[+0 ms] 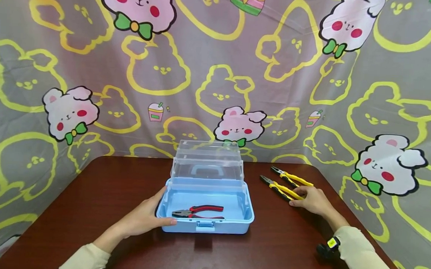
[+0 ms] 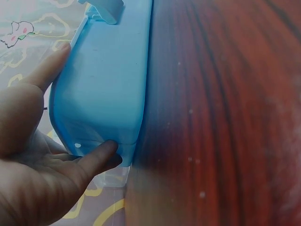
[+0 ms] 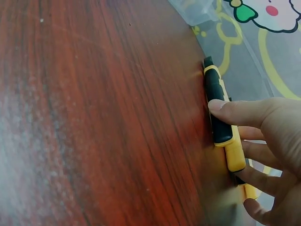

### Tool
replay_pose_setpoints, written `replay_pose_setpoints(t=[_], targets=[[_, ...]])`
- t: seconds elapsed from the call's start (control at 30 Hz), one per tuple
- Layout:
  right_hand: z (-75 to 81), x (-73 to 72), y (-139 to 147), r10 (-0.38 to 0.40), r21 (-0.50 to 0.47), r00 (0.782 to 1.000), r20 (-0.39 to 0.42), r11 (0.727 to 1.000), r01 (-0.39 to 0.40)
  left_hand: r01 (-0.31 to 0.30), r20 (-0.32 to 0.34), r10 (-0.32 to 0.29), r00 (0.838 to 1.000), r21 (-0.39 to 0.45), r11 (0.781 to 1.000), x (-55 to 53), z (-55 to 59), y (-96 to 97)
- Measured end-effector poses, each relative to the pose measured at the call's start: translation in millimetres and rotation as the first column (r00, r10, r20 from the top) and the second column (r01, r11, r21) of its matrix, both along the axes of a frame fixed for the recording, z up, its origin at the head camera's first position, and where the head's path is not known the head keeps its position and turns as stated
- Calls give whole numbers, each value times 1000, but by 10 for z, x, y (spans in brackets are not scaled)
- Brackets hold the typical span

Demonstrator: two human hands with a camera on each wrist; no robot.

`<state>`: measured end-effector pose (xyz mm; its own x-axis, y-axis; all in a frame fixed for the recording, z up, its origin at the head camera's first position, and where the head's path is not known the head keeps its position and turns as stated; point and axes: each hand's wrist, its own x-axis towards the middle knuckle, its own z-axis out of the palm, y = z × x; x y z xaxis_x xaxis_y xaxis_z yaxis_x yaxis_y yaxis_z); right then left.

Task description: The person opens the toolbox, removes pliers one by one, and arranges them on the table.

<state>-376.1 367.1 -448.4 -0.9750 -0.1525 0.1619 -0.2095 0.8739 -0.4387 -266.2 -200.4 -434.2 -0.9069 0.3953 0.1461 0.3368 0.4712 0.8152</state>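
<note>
A light blue toolbox (image 1: 240, 228) with its clear lid raised stands on the table. My left hand (image 1: 145, 216) holds its front left corner, thumb along the front rim and fingers against the left side. Inside the box, red-and-black pliers (image 1: 186, 213) lie near the front wall. To the right, my right hand (image 1: 314, 200) grips the handles of the nearer yellow-and-black pliers (image 3: 219, 113), thumb on one side and fingers on the other. These pliers still lie low at the table. Just behind them is a second yellow-and-black pair of pliers (image 1: 279, 172).
The dark wooden table (image 1: 127, 178) has a cartoon-printed cloth (image 1: 190, 53) hanging behind it and at both sides. Clear folding trays (image 1: 208, 166) stand raised at the toolbox's back. A dark device with a yellow screen (image 1: 332, 242) is on the right wrist.
</note>
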Motion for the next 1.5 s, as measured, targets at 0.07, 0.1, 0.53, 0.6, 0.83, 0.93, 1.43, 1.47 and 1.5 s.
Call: replay_pose_setpoints(t=[0.07, 0.1, 0.53, 0.6, 0.83, 0.93, 1.43, 1.47, 1.5], targets=[[9, 4, -5, 5, 1, 1000, 0, 1000, -5, -7, -3, 7, 1000, -8, 1000, 18, 4, 0], [13, 5, -9, 6, 4, 1000, 0, 1000, -6, -13, -1, 13, 1000, -11, 1000, 24, 5, -2], [204, 90, -329, -65, 84, 996, -67, 994, 70, 2, -28, -2, 1000, -13, 1000, 8, -38, -1], [247, 89, -382, -56, 75, 997, -62, 995, 61, 5, -23, -5, 1000, -15, 1000, 7, -38, 2], [333, 66, -488, 30, 17, 996, -80, 999, -29, -5, -39, 4, 999, -32, 999, 8, -12, -4], [356, 86, -534, 65, -9, 994, -84, 998, -66, 1, -40, -3, 999, -31, 1000, 6, -11, -8], [631, 261, -991, 291, -35, 947, -136, 954, -298, 15, -39, -16, 999, -16, 1000, -8, -6, -8], [655, 276, -1028, 308, -33, 940, -144, 948, -316, 17, -37, -18, 999, -15, 1000, -5, -1, -8], [680, 290, -1065, 324, -32, 933, -155, 942, -333, 19, -34, -19, 999, -11, 1000, -3, 4, -9]])
